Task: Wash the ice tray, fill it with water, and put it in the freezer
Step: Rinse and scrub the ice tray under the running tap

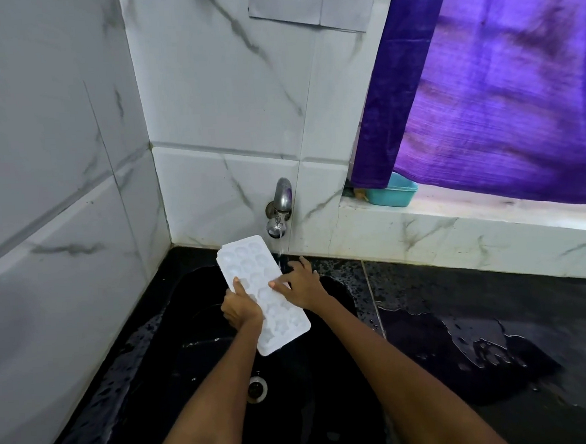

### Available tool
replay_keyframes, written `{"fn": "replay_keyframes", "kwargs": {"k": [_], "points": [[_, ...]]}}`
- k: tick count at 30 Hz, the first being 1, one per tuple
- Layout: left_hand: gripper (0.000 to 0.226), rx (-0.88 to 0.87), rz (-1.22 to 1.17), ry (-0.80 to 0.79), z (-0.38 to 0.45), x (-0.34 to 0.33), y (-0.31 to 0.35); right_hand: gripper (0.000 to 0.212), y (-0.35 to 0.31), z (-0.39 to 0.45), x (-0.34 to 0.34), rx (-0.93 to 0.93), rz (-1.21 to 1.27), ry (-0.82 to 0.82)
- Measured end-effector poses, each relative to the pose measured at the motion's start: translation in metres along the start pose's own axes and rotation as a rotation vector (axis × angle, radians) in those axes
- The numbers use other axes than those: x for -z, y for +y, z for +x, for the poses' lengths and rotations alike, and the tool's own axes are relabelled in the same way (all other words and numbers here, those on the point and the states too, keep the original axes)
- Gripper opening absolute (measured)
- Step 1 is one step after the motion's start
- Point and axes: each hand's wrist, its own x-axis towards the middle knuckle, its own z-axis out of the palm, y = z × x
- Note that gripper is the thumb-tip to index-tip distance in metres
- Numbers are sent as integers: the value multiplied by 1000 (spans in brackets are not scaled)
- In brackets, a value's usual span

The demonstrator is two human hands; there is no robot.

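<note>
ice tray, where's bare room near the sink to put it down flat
The black counter right of the sink is bare but wet, bordered by the marble ledge behind. It is crowded under the tap, where the left hand grips the ice tray and the right hand touches it.

A sheet of paper (312, 1) is stuck on the white marble-pattern wall tile (228, 88), above the tap, at the top edge of the view. It carries black printed text. Only the lower two lines can be read: "spot next to the sink" and, under it, "and align it flat." The start of the upper line is cut off and cannot be read. No other text, brand or number is readable anywhere else.
</note>
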Motion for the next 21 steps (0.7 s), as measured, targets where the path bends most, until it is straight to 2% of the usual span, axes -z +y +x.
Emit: {"fn": "replay_keyframes", "kwargs": {"k": [2, 7, 11, 14, 18, 21], "points": [[54, 27, -15, 12, 0, 0, 2, 51, 2, -1, -3, -16, -65, -17], [52, 20, -41, 8, -2, -11, 12, 75, -6, 7, -6, -69, -171, -111], [52, 16, -39, 32, 10, -7, 16, 67, -7, 14, 3, -55, -161, -81], [51, 4, -49, -3, 10, -11, 25, 71, -11, 19, 1, -58, -221, -19], [50, 67, -86, -6, 10, -13, 32, 72, -10, 23, 5, -68, -67, -66], [49, 60, -96, -8, 10, -14, 26, 71, -2, 26, 8, -89, -102, -46]]}}
